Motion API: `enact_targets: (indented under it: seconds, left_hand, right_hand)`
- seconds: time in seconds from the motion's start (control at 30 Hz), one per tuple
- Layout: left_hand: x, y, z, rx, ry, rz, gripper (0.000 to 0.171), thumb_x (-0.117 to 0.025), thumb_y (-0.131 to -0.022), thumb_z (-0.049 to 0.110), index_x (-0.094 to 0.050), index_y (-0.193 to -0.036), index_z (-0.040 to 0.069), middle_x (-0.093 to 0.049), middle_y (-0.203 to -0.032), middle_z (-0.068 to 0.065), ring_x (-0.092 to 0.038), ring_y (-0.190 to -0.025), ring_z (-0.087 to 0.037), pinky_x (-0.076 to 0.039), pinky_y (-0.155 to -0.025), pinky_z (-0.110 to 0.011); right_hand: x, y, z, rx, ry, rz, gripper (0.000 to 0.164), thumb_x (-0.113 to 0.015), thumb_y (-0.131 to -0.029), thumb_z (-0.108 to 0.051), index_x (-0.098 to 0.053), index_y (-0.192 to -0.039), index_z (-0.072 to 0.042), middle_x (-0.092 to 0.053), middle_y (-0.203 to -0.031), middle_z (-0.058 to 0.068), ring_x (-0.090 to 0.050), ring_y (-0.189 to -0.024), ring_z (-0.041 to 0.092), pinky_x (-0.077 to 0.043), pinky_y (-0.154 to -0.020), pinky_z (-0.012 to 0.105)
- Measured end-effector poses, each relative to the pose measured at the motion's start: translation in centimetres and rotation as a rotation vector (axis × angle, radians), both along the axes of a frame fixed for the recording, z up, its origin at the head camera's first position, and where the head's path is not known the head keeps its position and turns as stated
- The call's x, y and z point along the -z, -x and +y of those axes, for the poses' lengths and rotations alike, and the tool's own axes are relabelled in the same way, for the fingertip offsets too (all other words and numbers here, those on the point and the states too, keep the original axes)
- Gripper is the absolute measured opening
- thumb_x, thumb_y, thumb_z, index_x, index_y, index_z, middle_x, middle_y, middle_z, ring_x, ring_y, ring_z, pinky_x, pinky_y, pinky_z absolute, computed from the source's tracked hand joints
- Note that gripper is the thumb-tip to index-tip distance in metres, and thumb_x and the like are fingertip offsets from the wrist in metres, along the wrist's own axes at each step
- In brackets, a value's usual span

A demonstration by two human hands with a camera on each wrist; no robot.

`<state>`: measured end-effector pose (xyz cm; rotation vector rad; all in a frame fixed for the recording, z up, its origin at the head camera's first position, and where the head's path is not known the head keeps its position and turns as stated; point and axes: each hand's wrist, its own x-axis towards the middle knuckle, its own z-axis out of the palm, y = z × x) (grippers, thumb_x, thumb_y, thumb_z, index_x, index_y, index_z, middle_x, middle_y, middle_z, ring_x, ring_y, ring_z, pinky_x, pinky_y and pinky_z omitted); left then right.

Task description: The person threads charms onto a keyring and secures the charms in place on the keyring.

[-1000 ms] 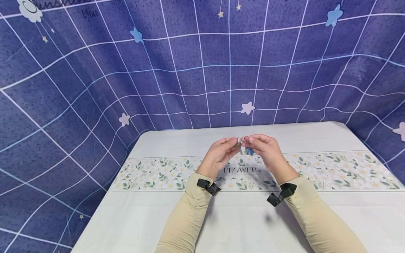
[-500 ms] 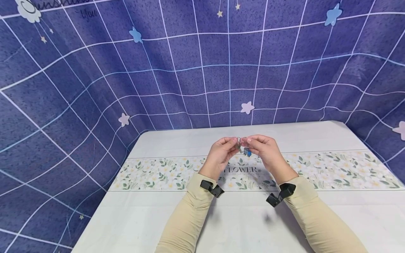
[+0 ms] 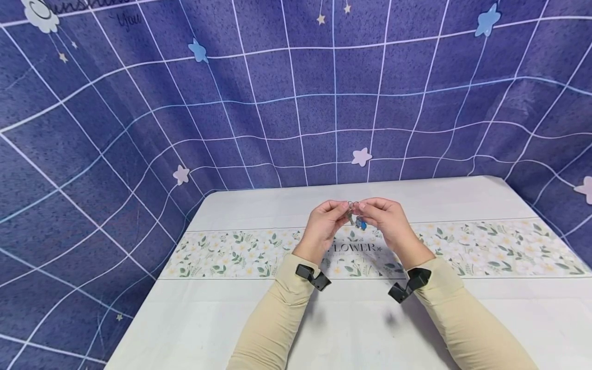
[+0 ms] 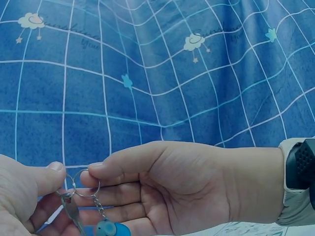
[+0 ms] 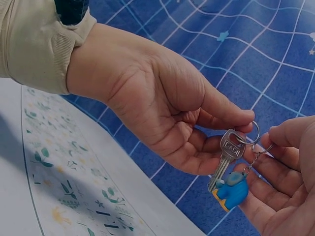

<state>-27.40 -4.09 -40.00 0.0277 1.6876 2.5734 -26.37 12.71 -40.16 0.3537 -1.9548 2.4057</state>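
Observation:
Both hands are raised over the table and meet fingertip to fingertip. My left hand [image 3: 321,223] pinches a metal ring from which a silver key [image 5: 229,152] hangs. Between thumb and fingers, my right hand [image 3: 387,218] pinches a second metal ring [image 4: 99,186]. A short chain [image 4: 100,207] joins that ring to a small blue figure charm [image 5: 234,191] with a yellow edge. The two rings overlap where the fingers meet; whether they are linked I cannot tell. In the right wrist view the charm hangs close against the key, partly covering its blade.
The table [image 3: 351,318] has a white cover with a flower-printed band [image 3: 231,252] and lettering. Behind it and along the left hangs a blue curtain [image 3: 296,113] with a white grid and stars. Black wrist cameras [image 3: 409,285] sit on both sleeves.
My left hand has shifted slightly right, towards the right hand. The charm has swung a little left, nearer the key. Both hands keep their pinch on the rings.

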Motion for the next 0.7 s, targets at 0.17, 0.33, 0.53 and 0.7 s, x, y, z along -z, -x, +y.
enact_targets:
  seconds: [0.17,0.33,0.53,0.7]
  left_hand:
    - [0.17,0.09,0.21,-0.023,0.005,0.021,0.023,-0.07,-0.093,0.0,-0.07,-0.075,0.014,-0.071,-0.081,0.001,-0.065,-0.073,-0.009,-0.055,-0.07,-0.021]
    - [0.1,-0.09,0.38,-0.047,0.037,0.034,0.021,-0.072,-0.093,0.002,-0.069,-0.076,0.014,-0.07,-0.083,0.001,-0.064,-0.074,-0.009,-0.053,-0.07,-0.02]
    - [0.17,-0.2,0.56,-0.088,0.105,0.072,0.018,-0.074,-0.091,0.005,-0.069,-0.076,0.013,-0.069,-0.084,0.002,-0.062,-0.075,-0.009,-0.052,-0.07,-0.02]
    - [0.37,-0.31,0.65,-0.11,0.144,0.104,0.013,-0.076,-0.09,0.008,-0.07,-0.079,0.009,-0.069,-0.086,0.001,-0.063,-0.077,-0.009,-0.054,-0.073,-0.022]
  right_hand:
    - [0.15,-0.01,-0.06,0.004,-0.025,0.012,0.012,-0.064,-0.1,-0.013,-0.071,-0.1,-0.003,-0.077,-0.094,-0.006,-0.073,-0.094,0.009,-0.057,-0.087,0.024]
    - [0.33,0.06,-0.21,0.018,-0.035,0.038,0.013,-0.063,-0.1,-0.011,-0.067,-0.102,0.001,-0.076,-0.093,-0.006,-0.073,-0.093,0.01,-0.058,-0.086,0.026]
    - [0.46,0.24,-0.41,0.049,-0.03,0.054,0.023,-0.063,-0.1,-0.008,-0.061,-0.107,0.013,-0.074,-0.089,-0.005,-0.072,-0.088,0.009,-0.058,-0.086,0.029]
    - [0.53,0.21,-0.49,0.052,-0.014,0.052,0.021,-0.063,-0.1,-0.008,-0.061,-0.106,0.013,-0.074,-0.089,-0.005,-0.072,-0.088,0.009,-0.058,-0.085,0.028]
